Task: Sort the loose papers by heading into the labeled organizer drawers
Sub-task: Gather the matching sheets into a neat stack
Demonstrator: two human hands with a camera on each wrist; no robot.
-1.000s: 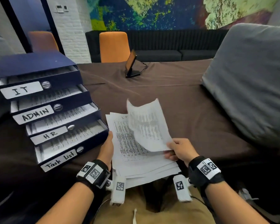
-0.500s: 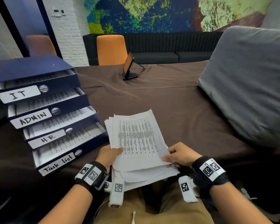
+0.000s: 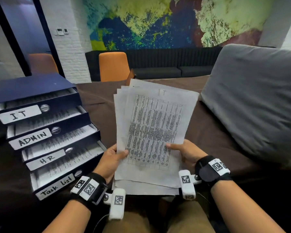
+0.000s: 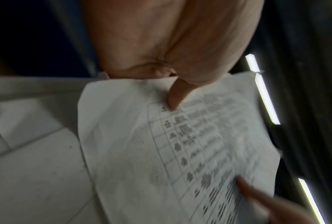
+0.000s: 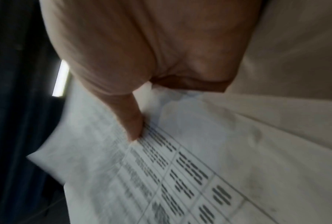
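Item: papers (image 3: 151, 132), raised at centre, pinched by left hand (image 3: 110, 159) and right hand (image 3: 186, 152); top sheet headed IT (reading step); next, likely, IT drawer (image 3: 20, 113) at 9 o'clock.

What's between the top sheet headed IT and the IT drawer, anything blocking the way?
Nothing visible blocks it. The top sheet, gripped by the left hand and right hand, is raised above the brown tabletop. The IT drawer, the organizer's top one, is pulled partly out with papers already inside.

a brown-covered table (image 3: 200, 132) carries the blue drawer organizer (image 3: 45, 130) at left, a grey cushion (image 3: 255, 98) at right
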